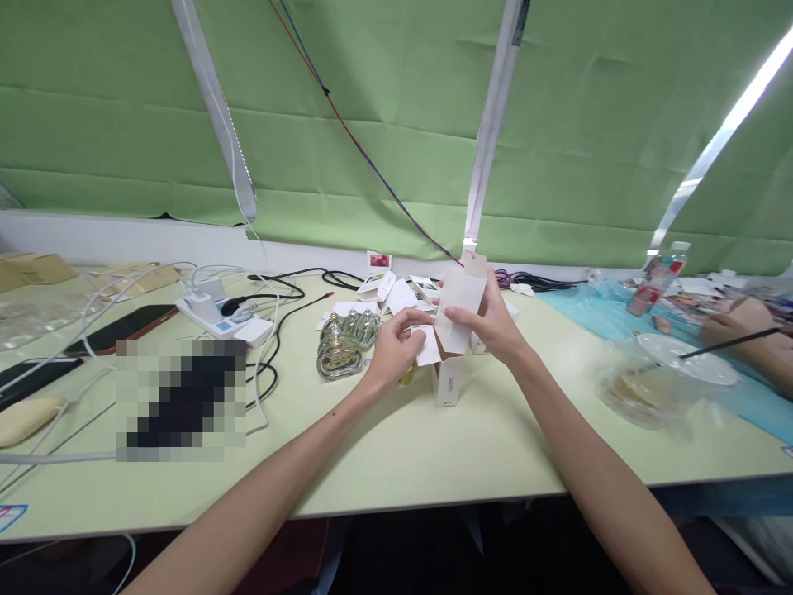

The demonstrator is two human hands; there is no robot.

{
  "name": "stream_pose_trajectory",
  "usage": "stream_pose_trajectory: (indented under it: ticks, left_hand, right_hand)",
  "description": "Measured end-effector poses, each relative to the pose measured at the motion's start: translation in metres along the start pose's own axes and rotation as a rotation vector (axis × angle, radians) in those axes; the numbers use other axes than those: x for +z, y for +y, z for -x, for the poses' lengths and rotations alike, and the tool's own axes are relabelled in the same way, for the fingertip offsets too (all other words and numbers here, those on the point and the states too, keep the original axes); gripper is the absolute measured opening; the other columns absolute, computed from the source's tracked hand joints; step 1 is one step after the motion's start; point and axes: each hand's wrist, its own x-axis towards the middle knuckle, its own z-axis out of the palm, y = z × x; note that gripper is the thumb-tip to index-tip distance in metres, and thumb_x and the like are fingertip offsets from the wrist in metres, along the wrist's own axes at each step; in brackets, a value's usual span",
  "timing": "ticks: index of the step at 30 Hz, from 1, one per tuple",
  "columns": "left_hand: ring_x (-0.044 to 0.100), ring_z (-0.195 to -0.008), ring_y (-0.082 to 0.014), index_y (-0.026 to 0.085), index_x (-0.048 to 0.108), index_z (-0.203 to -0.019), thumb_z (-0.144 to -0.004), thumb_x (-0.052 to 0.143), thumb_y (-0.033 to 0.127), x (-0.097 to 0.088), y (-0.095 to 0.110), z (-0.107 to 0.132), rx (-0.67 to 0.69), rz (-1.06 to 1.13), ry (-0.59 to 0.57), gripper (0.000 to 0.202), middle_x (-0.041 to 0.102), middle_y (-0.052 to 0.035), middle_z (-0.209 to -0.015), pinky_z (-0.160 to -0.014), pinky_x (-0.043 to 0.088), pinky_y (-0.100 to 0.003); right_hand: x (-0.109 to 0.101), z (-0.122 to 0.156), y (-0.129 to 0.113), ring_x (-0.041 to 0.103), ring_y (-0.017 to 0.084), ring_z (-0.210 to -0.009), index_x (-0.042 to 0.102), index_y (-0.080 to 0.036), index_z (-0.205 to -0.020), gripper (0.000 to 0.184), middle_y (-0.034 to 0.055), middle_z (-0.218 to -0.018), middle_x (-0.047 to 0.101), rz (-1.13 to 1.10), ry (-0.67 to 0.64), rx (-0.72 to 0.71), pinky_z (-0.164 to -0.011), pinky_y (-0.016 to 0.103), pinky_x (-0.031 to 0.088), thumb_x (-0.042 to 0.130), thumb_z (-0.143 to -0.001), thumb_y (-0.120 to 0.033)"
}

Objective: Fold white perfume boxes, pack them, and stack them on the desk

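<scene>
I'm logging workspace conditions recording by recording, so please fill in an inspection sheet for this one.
Surface: pale table, items mostly along the back and sides.
Job's things: white box held up; white carton below it; clear glass pieces to the left.
Clutter: plastic bottle at right.
Hands: right hand grips the white box; left hand at a white flap, grip unclear.
Cables: loose cables, left, around a power strip.
Surroundings: green blinds; another person's hand, far right.

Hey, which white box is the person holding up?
The white box with open flaps, in the right hand. The printed box just below it stands on the table.
</scene>
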Motion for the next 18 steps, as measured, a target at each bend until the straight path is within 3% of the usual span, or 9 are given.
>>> stream_pose_trajectory:
  ticks: [18]
  left_hand:
    - [0.05,-0.058,-0.009,0.018,0.067,-0.091,-0.066,0.054,0.018,-0.0003,-0.0009,-0.001,0.003,0.012,-0.005,0.029,0.073,-0.0048,-0.1,-0.05,0.038,-0.022]
  right_hand:
    - [0.0012,0.0013,-0.0017,0.068,0.028,-0.11,0.014,-0.04,-0.154,0.112,0.0089,-0.129,0.059,0.105,-0.058,-0.053,-0.098,0.051,0.057,0.086,-0.07,-0.051]
